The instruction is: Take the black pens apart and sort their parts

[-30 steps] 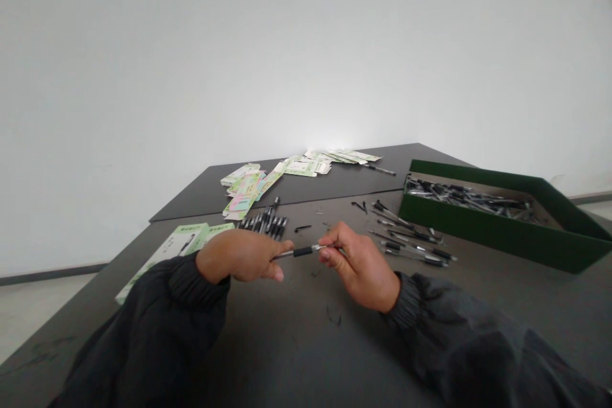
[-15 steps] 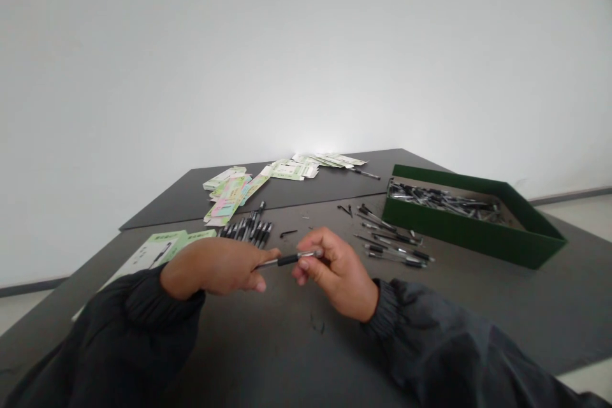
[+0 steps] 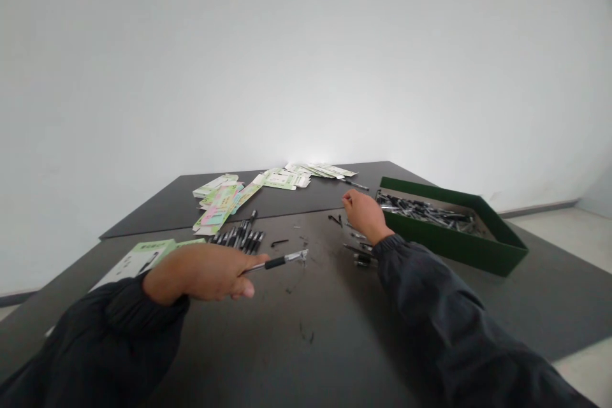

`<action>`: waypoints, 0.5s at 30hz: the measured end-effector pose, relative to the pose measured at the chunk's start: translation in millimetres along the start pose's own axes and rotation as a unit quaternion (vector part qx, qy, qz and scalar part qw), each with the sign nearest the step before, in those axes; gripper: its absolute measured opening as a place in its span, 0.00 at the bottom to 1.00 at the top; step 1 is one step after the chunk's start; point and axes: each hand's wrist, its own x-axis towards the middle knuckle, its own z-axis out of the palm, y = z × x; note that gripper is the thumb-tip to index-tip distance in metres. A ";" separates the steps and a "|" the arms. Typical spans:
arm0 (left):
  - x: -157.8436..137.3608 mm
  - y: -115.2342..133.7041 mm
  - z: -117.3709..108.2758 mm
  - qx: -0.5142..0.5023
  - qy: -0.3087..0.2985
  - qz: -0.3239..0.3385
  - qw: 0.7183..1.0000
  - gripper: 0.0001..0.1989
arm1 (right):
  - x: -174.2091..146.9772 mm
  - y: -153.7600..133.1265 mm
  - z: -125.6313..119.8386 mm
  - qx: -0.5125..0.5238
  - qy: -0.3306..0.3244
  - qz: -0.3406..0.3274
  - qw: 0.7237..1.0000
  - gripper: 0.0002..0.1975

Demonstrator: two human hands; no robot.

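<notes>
My left hand [image 3: 203, 271] is closed around a pen [image 3: 276, 262], which has a clear barrel and a black grip. The pen sticks out to the right over the table, its right end free. My right hand [image 3: 364, 211] is over the loose parts, fingers bent and drawn together; whatever they hold, if anything, I cannot make out. Beneath and beside it lie loose pens [image 3: 362, 260], partly hidden by my hand and sleeve. Small dark clip-like pieces [image 3: 336, 220] lie just left of it. A row of capped black pens [image 3: 246, 236] lies beyond my left hand.
A green box [image 3: 459, 249] full of pen parts stands at the right. Flattened printed cartons [image 3: 222, 207] spread along the back left, with another pen [image 3: 354, 184] near them. White-green boxes [image 3: 136, 262] lie left, partly under my arm. A thin black piece [image 3: 280, 243] lies mid-table.
My right hand has let go of the pen's right end and moved away, right and forward, to the loose parts. My left hand still holds the pen. The view has shifted slightly.
</notes>
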 end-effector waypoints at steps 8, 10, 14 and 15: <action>-8.7 -0.4 -4.0 -0.040 0.016 -0.007 0.999 0.32 | 13.0 -18.0 52.4 -0.083 -0.125 -0.046 0.988 0.14; -10.9 2.4 -6.0 -0.056 0.003 -0.015 0.998 0.31 | 10.9 -20.6 58.4 -0.090 -0.135 -0.057 0.985 0.16; -13.6 6.8 -9.2 -0.077 -0.015 -0.032 0.996 0.30 | 9.6 -22.8 59.2 -0.087 -0.130 -0.063 0.986 0.15; -14.0 7.0 -9.6 -0.079 -0.017 -0.030 0.996 0.30 | 10.4 -23.0 56.8 -0.081 -0.123 -0.060 0.987 0.15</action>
